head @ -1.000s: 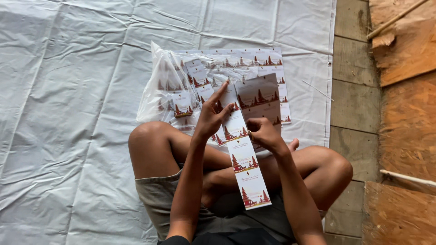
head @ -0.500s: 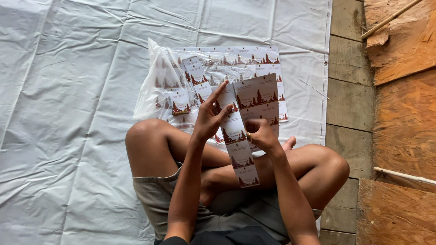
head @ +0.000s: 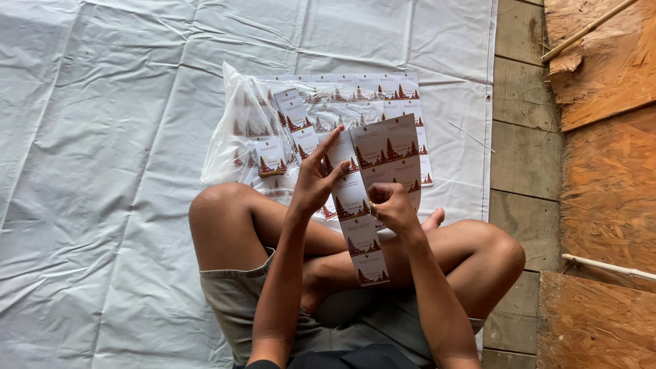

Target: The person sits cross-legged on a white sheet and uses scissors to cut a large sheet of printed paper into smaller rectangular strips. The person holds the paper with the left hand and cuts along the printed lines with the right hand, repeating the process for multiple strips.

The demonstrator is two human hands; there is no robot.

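Posture: the person sits cross-legged on a white tarpaulin (head: 102, 171), both forearms raised from the lap, hands meeting above the shins.

Left hand (head: 316, 183): palm turned away from the camera, wrist straight, index finger stretched up and forward, thumb pressed to the left edge of the label strip (head: 355, 205). The other fingers curl behind the strip, so it is gripped between thumb and fingers.

Right hand (head: 391, 205): closed into a loose fist around the strip's right edge and the lower edge of the printed sheet (head: 389, 147); a ring shows on one finger. Whether strip and sheet are one joined piece is hard to tell here.

Strip: a narrow column of white labels, each bearing a small red and green picture; it hangs from between the two hands down over the crossed legs, its lower end free above the shorts (head: 232, 301).

Sheet: stands tilted up above the right hand, its upper edge free.

Plastic bag (head: 236, 137): clear, lying flat on the tarpaulin just beyond the left knee, holding more cut labels; the left hand's fingertip is over its near edge.

Flat sheets (head: 383, 89): further label sheets lie beyond the hands, partly under the bag.

Open room: broad bare tarpaulin to the left and ahead.

Right boundary: the tarpaulin's edge meets wooden planks (head: 519, 137), then chipboard panels (head: 608, 171), close to the right knee.
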